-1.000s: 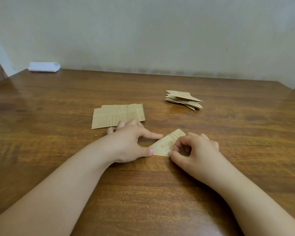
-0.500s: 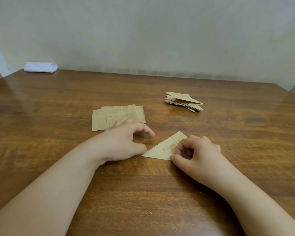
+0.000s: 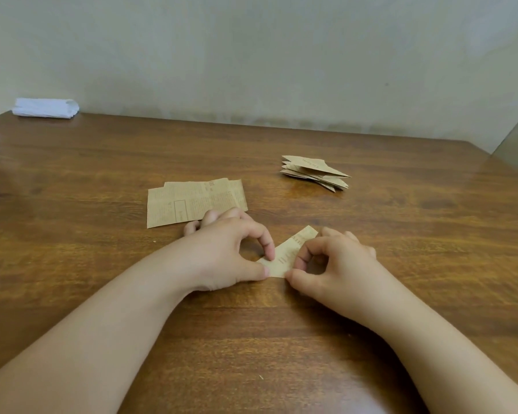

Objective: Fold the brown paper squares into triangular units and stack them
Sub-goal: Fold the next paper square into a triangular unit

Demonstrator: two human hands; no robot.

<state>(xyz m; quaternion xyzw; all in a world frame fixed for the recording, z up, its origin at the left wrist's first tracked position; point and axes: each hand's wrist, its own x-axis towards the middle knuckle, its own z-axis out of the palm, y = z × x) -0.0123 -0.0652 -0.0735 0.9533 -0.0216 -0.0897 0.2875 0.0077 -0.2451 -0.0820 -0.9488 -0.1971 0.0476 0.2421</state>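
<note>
A partly folded brown paper piece (image 3: 287, 255) with printed text lies on the wooden table (image 3: 102, 162) between my hands. My left hand (image 3: 228, 252) pinches its near left corner with thumb and curled index finger. My right hand (image 3: 332, 264) holds its right side, thumb at the near edge and index finger curled onto the paper. A flat pile of unfolded brown paper squares (image 3: 192, 201) lies just beyond my left hand. A stack of folded triangular units (image 3: 314, 171) sits farther back on the right.
A folded white cloth (image 3: 45, 108) lies at the table's far left corner against the pale wall. The table's right edge runs diagonally at the far right.
My left hand moved right and took hold of the paper's left corner. The triangle's left tip is now folded in or covered, so the piece looks narrower. The right hand stayed on it.
</note>
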